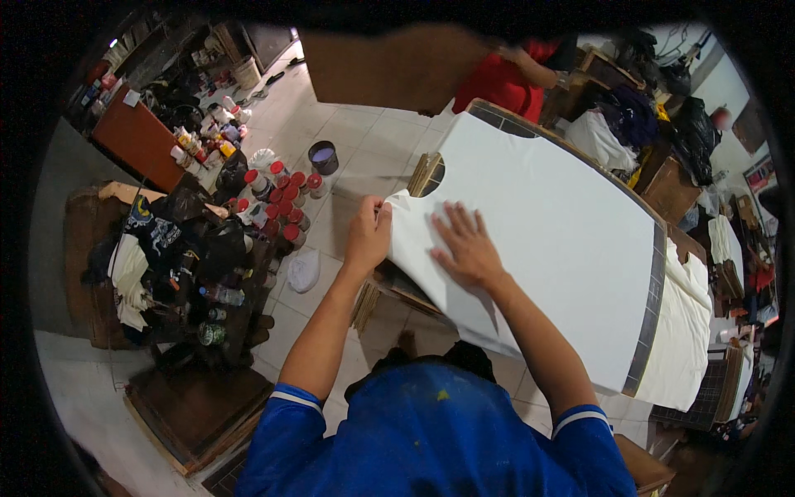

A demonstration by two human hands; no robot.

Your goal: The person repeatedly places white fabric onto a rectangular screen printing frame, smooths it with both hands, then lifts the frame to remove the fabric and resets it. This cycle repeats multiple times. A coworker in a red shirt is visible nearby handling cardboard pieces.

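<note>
A white piece of fabric (555,224) lies spread over a dark board (648,331) marked with a pale grid. My left hand (369,234) pinches the cloth's left corner, beside a rounded cut-out at its edge. Folds run from that corner down the near side, where the cloth hangs past the board. Flat on the cloth rests my right hand (470,251), fingers spread, just right of the pinched corner. The board's near left edge shows dark beneath the lifted cloth.
A person in red (505,87) stands beyond the board near a large brown panel (389,68). Cream cloth (681,331) hangs at the right. Left are red-lidded jars (290,199), a dark bucket (323,157) and a cluttered table (91,290). Bags and bundles (596,137) pile up far right.
</note>
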